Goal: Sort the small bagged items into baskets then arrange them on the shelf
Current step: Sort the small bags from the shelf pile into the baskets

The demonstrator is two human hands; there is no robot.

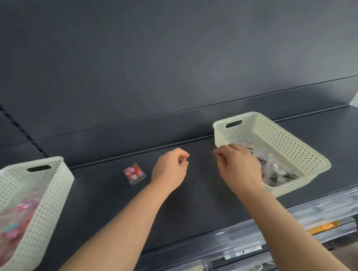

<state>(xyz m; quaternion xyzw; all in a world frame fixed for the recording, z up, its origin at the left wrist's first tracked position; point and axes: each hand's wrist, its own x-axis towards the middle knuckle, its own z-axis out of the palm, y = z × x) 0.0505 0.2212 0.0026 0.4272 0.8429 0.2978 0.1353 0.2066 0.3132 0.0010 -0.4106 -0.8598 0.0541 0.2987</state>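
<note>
Sorting down to what looks like one loose piece: leaves a small clear bag (134, 173) of pink and red buttons flat on the dark shelf (202, 197), touching nothing. Finds the left hand (169, 170) just right of that bag, fingers curled in toward the thumb, nothing seen in them. Finds the right hand (238, 167) farther right of the bag, over the near corner of the right basket (307, 148), fingers bent; cannot tell whether anything thin and clear is pinched there. Puts the left basket (50, 191), with bright bags (8, 230) much like it, well left of the bag and nearer the camera; notes darker bags (274, 171) in the right basket. Judges the bag light, limp and slick, with hard little lumps sliding inside. Suggests pinching a corner or the sealed top edge, or slipping fingertips under the film, not squeezing the middle. Expects no harm from a short drop into the left basket.
</note>
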